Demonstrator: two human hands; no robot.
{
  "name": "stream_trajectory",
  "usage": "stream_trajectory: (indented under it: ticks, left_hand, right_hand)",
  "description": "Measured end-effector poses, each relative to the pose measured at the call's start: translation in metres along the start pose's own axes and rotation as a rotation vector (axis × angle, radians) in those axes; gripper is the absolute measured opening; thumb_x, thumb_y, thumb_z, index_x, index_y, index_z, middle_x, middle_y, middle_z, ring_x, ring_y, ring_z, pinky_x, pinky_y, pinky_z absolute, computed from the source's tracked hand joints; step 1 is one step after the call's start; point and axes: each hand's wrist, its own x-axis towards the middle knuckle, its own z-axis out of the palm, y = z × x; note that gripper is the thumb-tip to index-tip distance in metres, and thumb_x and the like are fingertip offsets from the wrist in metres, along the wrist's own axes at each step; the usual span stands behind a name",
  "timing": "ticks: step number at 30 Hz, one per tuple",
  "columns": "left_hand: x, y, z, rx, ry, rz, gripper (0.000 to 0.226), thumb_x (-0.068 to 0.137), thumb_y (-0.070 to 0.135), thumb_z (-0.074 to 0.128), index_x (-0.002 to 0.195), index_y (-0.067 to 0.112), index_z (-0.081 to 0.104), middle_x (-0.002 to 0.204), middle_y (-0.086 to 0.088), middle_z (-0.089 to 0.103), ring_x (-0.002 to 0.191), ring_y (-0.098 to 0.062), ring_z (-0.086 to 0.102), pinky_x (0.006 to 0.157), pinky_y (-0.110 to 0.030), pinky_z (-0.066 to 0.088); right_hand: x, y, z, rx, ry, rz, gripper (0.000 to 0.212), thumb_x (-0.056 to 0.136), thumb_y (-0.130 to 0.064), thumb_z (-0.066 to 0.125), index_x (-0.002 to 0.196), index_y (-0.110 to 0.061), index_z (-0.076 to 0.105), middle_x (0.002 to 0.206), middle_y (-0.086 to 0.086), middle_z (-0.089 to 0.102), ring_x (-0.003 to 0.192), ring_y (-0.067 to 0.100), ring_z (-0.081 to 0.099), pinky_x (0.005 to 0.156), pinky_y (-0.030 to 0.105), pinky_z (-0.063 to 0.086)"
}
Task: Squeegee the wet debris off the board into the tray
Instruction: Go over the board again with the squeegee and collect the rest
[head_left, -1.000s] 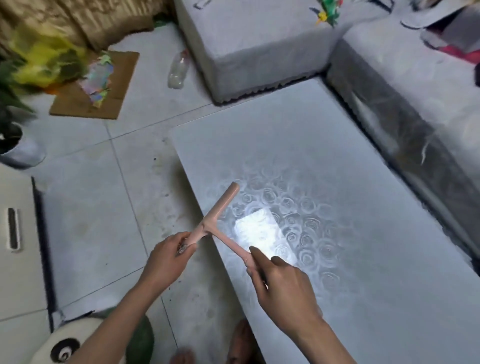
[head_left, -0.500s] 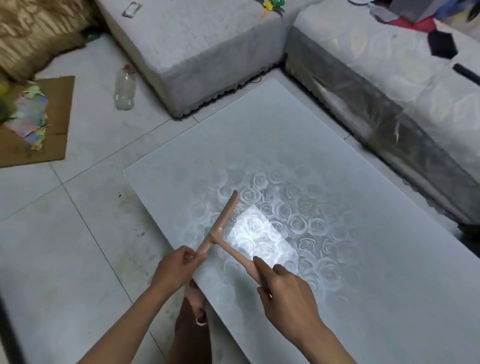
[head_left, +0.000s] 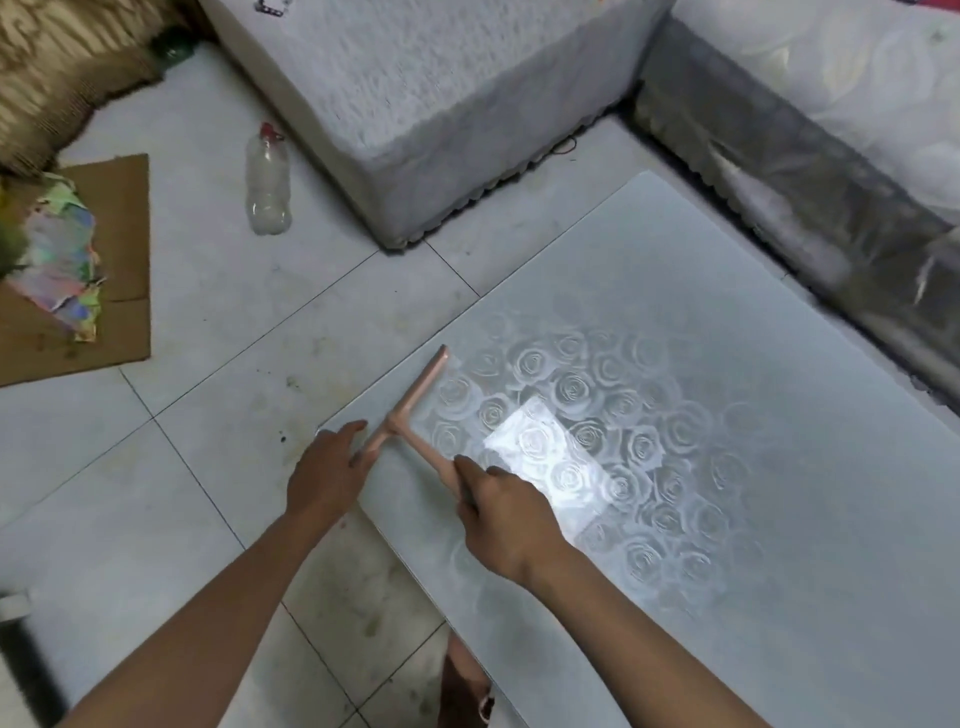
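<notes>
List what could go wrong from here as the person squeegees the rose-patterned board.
1. No tray is in view. The pink squeegee sits near a corner of the board, above the floor tiles, so anything pushed off would probably land there, close to the person's foot.
2. The right hand grips the handle, while the left hand meets only the blade's near end. The far end may lift and leave streaks.

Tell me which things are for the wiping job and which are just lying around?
For the job: pink squeegee, held by the left hand and the right hand; rose-patterned board. No tray is in view.

Just lying about: plastic bottle, cardboard, coloured paper scraps, grey sofa.
</notes>
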Motion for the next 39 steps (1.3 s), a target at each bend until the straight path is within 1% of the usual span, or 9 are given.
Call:
stream_trajectory:
  ticks: [6, 11, 16, 20, 22, 26, 32, 36, 39]
  left_hand:
    - [0.029, 0.005, 0.023, 0.085, 0.092, 0.098, 0.037, 0.092, 0.011, 0.053, 0.129, 0.016, 0.057, 0.110, -0.013, 0.055, 0.104, -0.031, 0.051, 0.077, -0.042, 0.047]
    - [-0.008, 0.017, 0.055, 0.052, 0.178, 0.252, 0.042, 0.081, 0.002, 0.069, 0.120, 0.015, 0.066, 0.091, -0.012, 0.059, 0.082, -0.034, 0.057, 0.061, -0.039, 0.049]
    - [-0.055, 0.043, 0.096, -0.016, 0.032, 0.454, 0.053, 0.069, 0.009, 0.082, 0.120, 0.015, 0.067, 0.084, -0.007, 0.060, 0.074, -0.027, 0.061, 0.058, -0.033, 0.053]
    - [-0.076, 0.064, 0.114, -0.032, -0.228, 0.447, 0.044, 0.093, 0.030, 0.057, 0.137, 0.027, 0.051, 0.107, -0.001, 0.056, 0.096, -0.020, 0.059, 0.077, -0.034, 0.051]
    - [-0.068, 0.070, 0.104, -0.051, -0.170, 0.485, 0.037, 0.092, 0.025, 0.060, 0.130, 0.025, 0.059, 0.103, -0.003, 0.061, 0.090, -0.023, 0.062, 0.070, -0.035, 0.052]
    - [-0.016, 0.060, 0.065, 0.048, 0.080, 0.442, 0.025, 0.088, 0.014, 0.065, 0.112, 0.014, 0.070, 0.091, -0.011, 0.064, 0.080, -0.032, 0.063, 0.063, -0.038, 0.050]
    - [0.032, 0.055, 0.057, 0.162, 0.190, 0.341, 0.029, 0.095, 0.015, 0.055, 0.122, 0.013, 0.065, 0.098, -0.016, 0.063, 0.089, -0.036, 0.058, 0.067, -0.044, 0.048]
    - [-0.008, 0.094, 0.090, 0.134, 0.131, 0.371, 0.017, 0.092, 0.017, 0.061, 0.103, 0.010, 0.071, 0.081, -0.015, 0.061, 0.077, -0.036, 0.059, 0.061, -0.042, 0.046]
    - [-0.052, 0.125, 0.125, 0.127, 0.018, 0.585, 0.026, 0.075, 0.018, 0.079, 0.101, 0.019, 0.075, 0.070, -0.003, 0.061, 0.066, -0.027, 0.060, 0.054, -0.032, 0.047]
  right_hand:
    - [0.031, 0.013, 0.016, 0.032, -0.016, 0.056, 0.052, 0.098, -0.023, 0.039, 0.148, -0.032, 0.026, 0.111, 0.011, 0.054, 0.101, 0.033, 0.057, 0.080, 0.035, 0.046]
    - [-0.023, 0.052, 0.029, 0.079, -0.001, 0.106, 0.050, 0.101, -0.035, 0.031, 0.148, -0.044, 0.015, 0.103, 0.004, 0.052, 0.090, 0.026, 0.059, 0.073, 0.032, 0.043]
    - [-0.098, 0.094, 0.025, 0.038, 0.028, 0.328, 0.059, 0.098, -0.043, 0.036, 0.142, -0.051, -0.003, 0.088, -0.010, 0.040, 0.089, 0.021, 0.061, 0.066, 0.025, 0.036]
    - [-0.132, 0.091, 0.003, -0.034, 0.011, 0.426, 0.060, 0.084, -0.035, 0.066, 0.137, -0.046, 0.041, 0.067, -0.008, 0.043, 0.063, 0.019, 0.062, 0.050, 0.021, 0.036]
    - [-0.129, 0.080, -0.009, -0.081, 0.080, 0.357, 0.053, 0.077, -0.029, 0.076, 0.125, -0.043, 0.059, 0.058, -0.006, 0.047, 0.050, 0.021, 0.058, 0.043, 0.021, 0.031]
    - [-0.069, 0.057, -0.022, -0.029, 0.127, 0.210, 0.046, 0.099, -0.039, 0.035, 0.143, -0.046, 0.027, 0.088, 0.003, 0.055, 0.085, 0.029, 0.060, 0.064, 0.032, 0.034]
    - [-0.009, 0.030, -0.008, 0.109, 0.119, 0.195, 0.060, 0.092, -0.012, 0.037, 0.144, -0.040, 0.027, 0.083, 0.007, 0.042, 0.083, 0.034, 0.057, 0.065, 0.032, 0.036]
    - [-0.067, 0.078, -0.002, 0.100, 0.133, 0.277, 0.060, 0.095, -0.022, 0.038, 0.143, -0.054, 0.020, 0.087, 0.002, 0.048, 0.093, 0.030, 0.059, 0.076, 0.034, 0.045]
    - [-0.128, 0.117, -0.001, 0.144, 0.119, 0.453, 0.049, 0.100, -0.037, 0.035, 0.140, -0.061, 0.020, 0.094, -0.002, 0.057, 0.098, 0.022, 0.060, 0.080, 0.032, 0.046]
